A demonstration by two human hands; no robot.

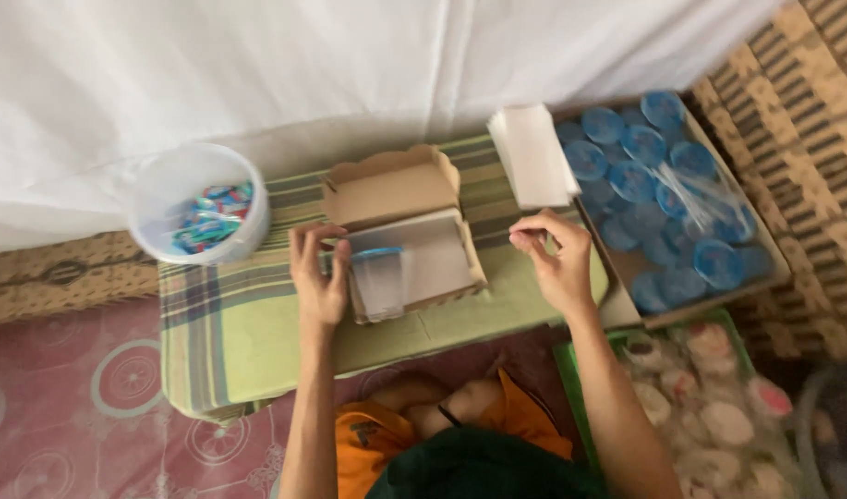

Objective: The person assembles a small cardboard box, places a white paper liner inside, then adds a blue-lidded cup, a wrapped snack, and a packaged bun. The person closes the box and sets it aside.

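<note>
Clear blue-lidded container (379, 280) is lying inside the open cardboard box (447, 268) on the green checked cloth (229, 323), left hand (317, 273) gripping its side, right hand (555, 254) hovering apart, fingertips pinched together, beside the white paper stack (532, 152).

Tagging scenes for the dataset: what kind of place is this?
Likely a home floor used for packing food by hand. A folded green plaid cloth serves as the work surface, an open brown cardboard meal box sits on it, and a carton of blue-lidded plastic cups stands beside it.
</note>
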